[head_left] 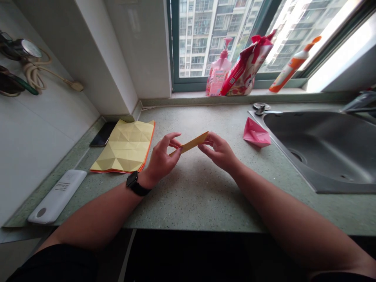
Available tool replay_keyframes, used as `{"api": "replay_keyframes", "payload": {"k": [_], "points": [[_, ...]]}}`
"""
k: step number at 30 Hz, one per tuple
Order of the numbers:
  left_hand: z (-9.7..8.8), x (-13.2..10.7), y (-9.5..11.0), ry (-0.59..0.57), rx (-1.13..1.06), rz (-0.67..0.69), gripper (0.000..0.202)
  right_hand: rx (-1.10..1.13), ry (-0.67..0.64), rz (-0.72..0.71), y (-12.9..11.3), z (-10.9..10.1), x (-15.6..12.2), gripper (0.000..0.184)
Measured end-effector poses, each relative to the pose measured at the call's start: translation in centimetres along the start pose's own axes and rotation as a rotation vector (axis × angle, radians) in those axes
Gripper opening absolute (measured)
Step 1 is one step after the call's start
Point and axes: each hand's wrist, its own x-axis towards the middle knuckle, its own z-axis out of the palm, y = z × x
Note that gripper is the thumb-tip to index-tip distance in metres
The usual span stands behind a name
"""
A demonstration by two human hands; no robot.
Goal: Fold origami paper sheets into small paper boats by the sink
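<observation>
The left hand (160, 158) and right hand (219, 152) each pinch an end of a narrow strip of folded yellow paper (192, 143) between the fingers, holding it up over the table (199, 203). Near the left hand lies a creased yellow paper sheet (125, 147), just beside a phone (102, 134). A pink folded paper (256, 134) sits near the right hand, just beside the sink (320, 149).

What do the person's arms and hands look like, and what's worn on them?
The left hand and right hand are bare, with no gloves or rings showing. A black wristwatch with a squarish face and black strap circles the left wrist. Both forearms are bare, and a dark short sleeve shows at the lower edge of the view.
</observation>
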Motion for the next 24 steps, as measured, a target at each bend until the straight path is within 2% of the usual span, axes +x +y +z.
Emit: {"api": "replay_keyframes", "payload": {"k": [9, 17, 20, 24], "points": [[-0.2, -0.1, 0.7, -0.077, -0.044, 0.008, 0.040, 0.085, 0.043, 0.060, 0.0, -0.1, 0.2, 0.038], [0.0, 0.2, 0.4, -0.133, -0.113, -0.108, 0.025, 0.137, 0.064, 0.079, -0.1, 0.2, 0.1, 0.044], [0.1, 0.3, 0.2, -0.181, -0.139, -0.122, 0.013, 0.098, 0.101, 0.076, 0.2, 0.3, 0.0, 0.041], [0.3, 0.4, -0.4, -0.257, -0.120, -0.159, 0.008, -0.116, 0.169, 0.050, 0.5, 0.2, 0.0, 0.032]]}}
